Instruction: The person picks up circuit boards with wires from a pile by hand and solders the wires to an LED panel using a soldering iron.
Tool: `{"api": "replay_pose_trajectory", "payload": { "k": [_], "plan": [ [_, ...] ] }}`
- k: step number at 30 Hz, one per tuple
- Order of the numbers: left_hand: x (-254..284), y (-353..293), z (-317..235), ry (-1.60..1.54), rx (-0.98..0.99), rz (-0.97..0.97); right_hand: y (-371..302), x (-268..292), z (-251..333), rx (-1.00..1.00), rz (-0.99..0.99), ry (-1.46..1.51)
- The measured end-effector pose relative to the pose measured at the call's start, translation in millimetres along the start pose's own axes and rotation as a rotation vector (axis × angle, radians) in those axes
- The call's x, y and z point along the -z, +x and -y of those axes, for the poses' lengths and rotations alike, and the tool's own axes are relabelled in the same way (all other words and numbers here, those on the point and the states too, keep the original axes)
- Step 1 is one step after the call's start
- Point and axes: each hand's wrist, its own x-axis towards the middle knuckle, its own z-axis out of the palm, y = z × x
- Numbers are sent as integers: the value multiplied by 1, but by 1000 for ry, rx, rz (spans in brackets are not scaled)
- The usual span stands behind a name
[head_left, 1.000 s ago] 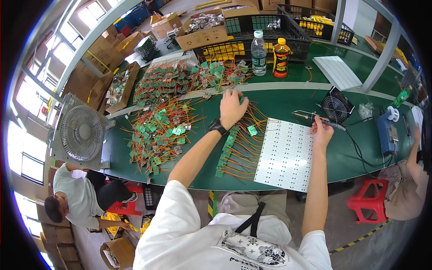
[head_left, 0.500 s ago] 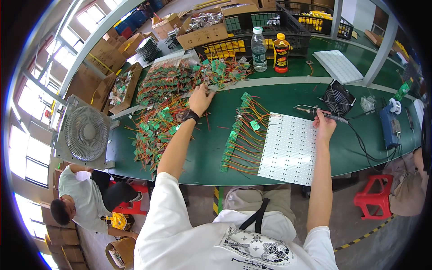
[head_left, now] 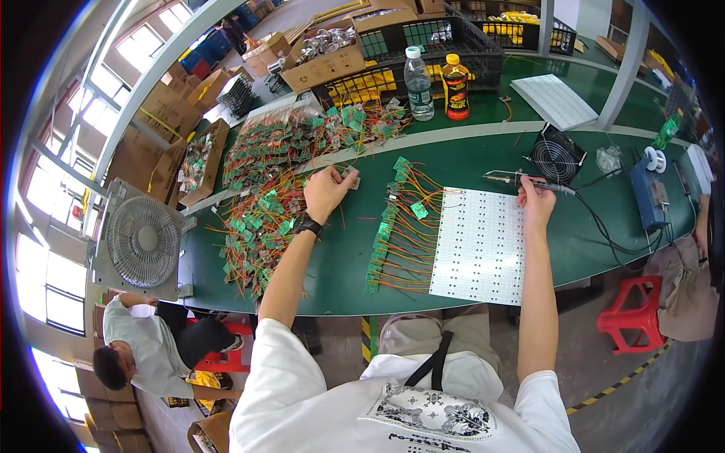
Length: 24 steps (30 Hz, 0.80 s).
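My left hand (head_left: 325, 195) is closed in a pinch on a small pale piece (head_left: 353, 180), too small to make out clearly. It is beside a heap of small green circuit boards (head_left: 260, 234) with red and yellow wires. In my right hand (head_left: 536, 202) is a soldering iron (head_left: 521, 178), its tip pointing left above the top edge of a white panel (head_left: 479, 253) dotted with rows of small marks. Left of the panel stretches a column of green boards (head_left: 384, 241), their wires reaching its left edge. One loose green board (head_left: 419, 210) lies on those wires.
Behind stand a water bottle (head_left: 418, 87), a dark drink bottle (head_left: 455, 89) and black crates (head_left: 468, 53). A small black fan (head_left: 556, 155) and a blue soldering station (head_left: 649, 198) are at right. A large fan (head_left: 143, 238) stands left; a person (head_left: 151, 347) sits beyond.
My left hand has come back from the stacked boards toward me, now with a small piece in its fingers. My right hand still holds the soldering iron. The whole view has shifted slightly.
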Motion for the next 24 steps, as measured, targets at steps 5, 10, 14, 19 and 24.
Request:
{"api": "replay_pose_trajectory", "payload": {
  "k": [5, 10, 14, 19, 24],
  "plan": [
    [-21, -4, 6, 15, 0, -29, -3, -9, 3, -15, 22, 21],
    [-3, -17, 3, -123, -62, 101, -3, -2, 2, -23, 7, 20],
    [21, -68, 17, -1199, 230, 179, -5, -6, 5, -22, -3, 23],
    [43, -142, 13, -1674, 498, 248, -3, -6, 4, -7, -1, 0],
    [45, -165, 31, -1322, 523, 392, -1, -6, 1, -2, 5, -9]
  ]
}}
